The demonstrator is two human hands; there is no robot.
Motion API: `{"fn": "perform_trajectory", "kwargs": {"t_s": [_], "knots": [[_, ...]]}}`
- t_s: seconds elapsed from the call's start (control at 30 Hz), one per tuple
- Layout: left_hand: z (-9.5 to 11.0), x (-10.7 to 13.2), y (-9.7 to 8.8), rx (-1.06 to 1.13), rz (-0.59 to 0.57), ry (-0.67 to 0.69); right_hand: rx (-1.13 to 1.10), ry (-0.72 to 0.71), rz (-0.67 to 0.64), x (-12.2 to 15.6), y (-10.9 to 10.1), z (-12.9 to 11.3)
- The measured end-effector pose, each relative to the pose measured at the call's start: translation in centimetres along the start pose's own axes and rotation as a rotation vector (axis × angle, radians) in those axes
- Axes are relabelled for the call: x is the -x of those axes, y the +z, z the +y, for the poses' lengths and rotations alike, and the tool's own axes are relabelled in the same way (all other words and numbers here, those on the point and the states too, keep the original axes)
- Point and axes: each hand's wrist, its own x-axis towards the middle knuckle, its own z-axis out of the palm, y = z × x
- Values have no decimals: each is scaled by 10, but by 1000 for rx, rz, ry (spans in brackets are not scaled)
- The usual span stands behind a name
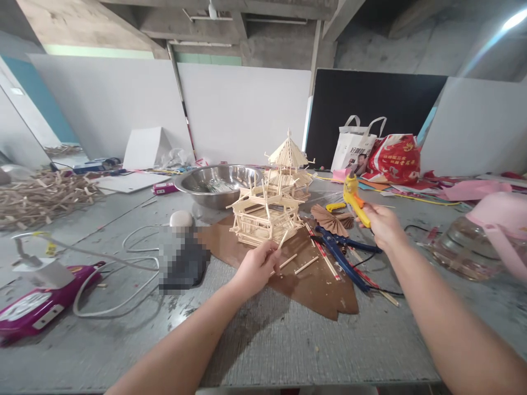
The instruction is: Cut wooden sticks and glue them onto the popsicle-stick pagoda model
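Note:
My left hand (257,267) is closed, with a short wooden stick (284,238) poking up from between the fingers. It is right at the near side of a many-sided stick model (267,218), whose posts rise above an open top. Behind that model stands a pagoda-like stick piece with a pointed roof (288,152). To the right, my right hand (382,224) grips a yellow hot glue gun (353,197), raised above the table with its nozzle end up. Loose cut sticks (307,265) lie on the brown board (329,299) under the model.
Blue-handled pliers (343,263) lie beside a folded brown paper fan (332,219). A steel basin (197,184) stands behind. On the left are a purple power strip (49,307), a white cable (119,314) and a stick pile (41,197). A pink-lidded jug (473,247) is at right.

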Motion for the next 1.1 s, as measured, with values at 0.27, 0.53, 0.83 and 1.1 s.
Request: {"fn": "perform_trajectory", "kwargs": {"t_s": [0.27, 0.53, 0.83, 1.1], "knots": [[-5, -2, 1, 159, 7, -19, -186, 47, 25, 11, 1, -23], [-5, -3, 2, 126, 87, -3, -316, 16, 13, 19, 8, -24], [-13, -4, 4, -1, 165, 67, -190, 176, -491, 39, 10, -40], [-18, -4, 4, -78, 158, 80, -16, 93, -705, 51, 15, -34]]}}
